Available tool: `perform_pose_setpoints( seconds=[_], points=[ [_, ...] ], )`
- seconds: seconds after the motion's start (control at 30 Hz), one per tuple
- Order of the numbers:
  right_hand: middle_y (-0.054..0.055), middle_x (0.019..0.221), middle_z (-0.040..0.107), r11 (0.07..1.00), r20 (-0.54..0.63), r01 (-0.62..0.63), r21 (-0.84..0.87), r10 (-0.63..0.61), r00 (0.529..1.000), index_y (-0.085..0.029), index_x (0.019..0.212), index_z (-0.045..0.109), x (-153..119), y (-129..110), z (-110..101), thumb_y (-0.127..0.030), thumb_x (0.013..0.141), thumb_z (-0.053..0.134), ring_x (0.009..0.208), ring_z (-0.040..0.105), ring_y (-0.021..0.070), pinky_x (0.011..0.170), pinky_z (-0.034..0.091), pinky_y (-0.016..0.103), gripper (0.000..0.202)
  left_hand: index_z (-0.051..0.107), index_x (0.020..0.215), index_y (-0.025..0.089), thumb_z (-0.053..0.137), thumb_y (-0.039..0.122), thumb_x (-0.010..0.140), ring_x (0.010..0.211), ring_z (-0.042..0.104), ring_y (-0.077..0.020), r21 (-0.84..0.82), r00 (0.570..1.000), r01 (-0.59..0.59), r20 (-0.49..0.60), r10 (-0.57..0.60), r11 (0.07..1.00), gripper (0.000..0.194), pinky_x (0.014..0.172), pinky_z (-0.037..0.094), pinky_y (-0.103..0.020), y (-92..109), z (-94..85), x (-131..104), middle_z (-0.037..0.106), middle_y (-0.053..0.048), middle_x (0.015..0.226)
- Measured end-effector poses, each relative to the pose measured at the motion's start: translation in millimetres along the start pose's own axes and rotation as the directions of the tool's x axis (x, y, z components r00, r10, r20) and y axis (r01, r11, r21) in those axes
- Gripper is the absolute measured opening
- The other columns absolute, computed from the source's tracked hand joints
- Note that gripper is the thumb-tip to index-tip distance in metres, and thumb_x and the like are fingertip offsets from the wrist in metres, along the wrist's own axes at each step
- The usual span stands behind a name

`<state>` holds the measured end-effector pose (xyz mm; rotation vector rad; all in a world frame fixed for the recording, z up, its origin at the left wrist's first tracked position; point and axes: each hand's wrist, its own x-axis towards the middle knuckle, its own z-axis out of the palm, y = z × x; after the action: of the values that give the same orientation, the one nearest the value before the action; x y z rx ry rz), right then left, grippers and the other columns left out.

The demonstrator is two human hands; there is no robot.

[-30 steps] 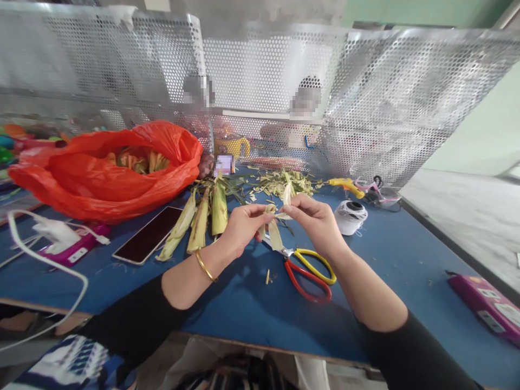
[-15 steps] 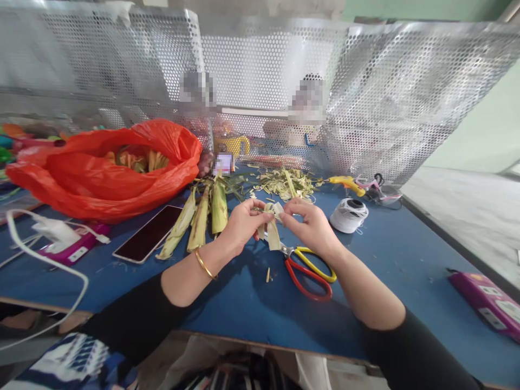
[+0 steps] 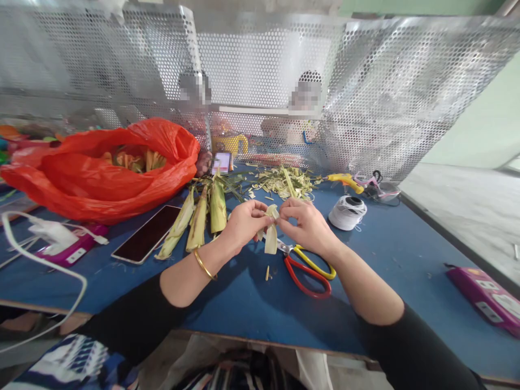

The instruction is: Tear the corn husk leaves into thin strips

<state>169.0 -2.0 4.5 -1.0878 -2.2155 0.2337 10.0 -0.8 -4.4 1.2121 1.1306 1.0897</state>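
One pale papery husk ribbon (image 3: 271, 241), left hand (image 3: 247, 223) and right hand (image 3: 303, 221) fingers pinching it. Raised end now down; folding likely progressing.

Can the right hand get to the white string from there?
Probably yes. The white string sits right of the right hand, and nothing seems to stand between them, though that hand is busy at the pale leaf.

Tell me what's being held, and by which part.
A pale husk, pinched at its upper part by the left hand, one end hanging below. The right hand is beside that part; whether it grips cannot be told.
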Motion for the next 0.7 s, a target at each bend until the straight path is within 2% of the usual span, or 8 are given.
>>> perform_pose_setpoints(
  seconds=[0.13, 0.27, 0.4, 0.53, 0.6, 0.7],
  points=[
    [0.002, 0.074, 0.06, 1.0, 0.006, 0.01, -0.016, -0.01, 1.0, -0.018, 0.054, 0.052, -0.1, 0.8, 0.7, -0.017, 0.08, 0.054, 0.073, 0.055, 0.0138, 0.073, 0.038, 0.029, 0.025, 0.054, 0.076, 0.016, 0.069, 0.006, 0.069, 0.034, 0.045, -0.0055, 0.042, 1.0, -0.021, 0.005, 0.021, 0.999, 0.019, 0.031, 0.032, -0.016, -2.0, 0.0, -0.4, 0.059, 0.007, 0.052],
    [0.002, 0.074, 0.059, 0.997, 0.008, -0.052, -0.051, 0.052, 0.999, -0.018, 0.057, 0.053, 1.1, 0.6, 1.2, -0.022, 0.083, 0.054, 0.071, 0.053, 0.0133, 0.068, 0.036, 0.028, 0.026, 0.055, 0.075, 0.017, 0.072, 0.011, 0.067, 0.037, 0.047, -0.0066, 0.096, 0.997, -0.068, 0.032, 0.065, 0.993, 0.02, 0.032, 0.033, -0.016, -3.7, -0.2, -1.1, 0.058, 0.006, 0.051],
    [-0.001, 0.066, 0.053, 0.98, -0.021, -0.198, -0.026, 0.197, 0.98, -0.018, 0.056, 0.049, 2.8, -0.1, 2.7, -0.028, 0.084, 0.054, 0.062, 0.046, 0.0115, 0.06, 0.033, 0.025, 0.03, 0.057, 0.074, 0.016, 0.071, 0.015, 0.068, 0.04, 0.048, -0.0076, 0.172, 0.995, -0.069, 0.082, 0.056, 0.983, 0.016, 0.034, 0.034, -0.016, -5.4, -0.4, -1.6, 0.059, 0.005, 0.052],
    [-0.004, 0.056, 0.044, 0.919, -0.057, -0.387, 0.073, 0.392, 0.918, -0.019, 0.054, 0.045, 2.9, 0.2, 5.6, -0.039, 0.08, 0.057, 0.055, 0.039, 0.0104, 0.054, 0.028, 0.025, 0.035, 0.058, 0.074, 0.017, 0.068, 0.015, 0.069, 0.04, 0.045, -0.0065, 0.226, 0.99, -0.086, 0.124, 0.059, 0.97, 0.012, 0.034, 0.031, -0.015, -7.9, -1.1, -1.6, 0.058, 0.005, 0.053],
    [-0.005, 0.053, 0.043, 0.876, -0.001, -0.45, 0.171, 0.457, 0.889, -0.02, 0.058, 0.048, 2.6, 1.9, 6.9, -0.048, 0.077, 0.057, 0.053, 0.037, 0.0102, 0.053, 0.026, 0.025, 0.036, 0.058, 0.075, 0.017, 0.067, 0.015, 0.069, 0.038, 0.042, -0.0059, 0.237, 0.988, -0.094, 0.143, 0.061, 0.967, 0.011, 0.034, 0.031, -0.016, -8.4, -1.4, -1.7, 0.057, 0.006, 0.052],
    [-0.006, 0.052, 0.042, 0.778, 0.147, -0.507, 0.372, 0.49, 0.859, -0.019, 0.059, 0.052, 2.5, 5.7, 7.8, -0.057, 0.073, 0.055, 0.052, 0.035, 0.0095, 0.052, 0.025, 0.025, 0.041, 0.06, 0.074, 0.017, 0.065, 0.014, 0.069, 0.039, 0.042, -0.0054, 0.248, 0.982, -0.103, 0.181, 0.059, 0.963, 0.008, 0.036, 0.033, -0.015, -8.1, -1.4, -2.7, 0.059, 0.006, 0.053]
  ],
)
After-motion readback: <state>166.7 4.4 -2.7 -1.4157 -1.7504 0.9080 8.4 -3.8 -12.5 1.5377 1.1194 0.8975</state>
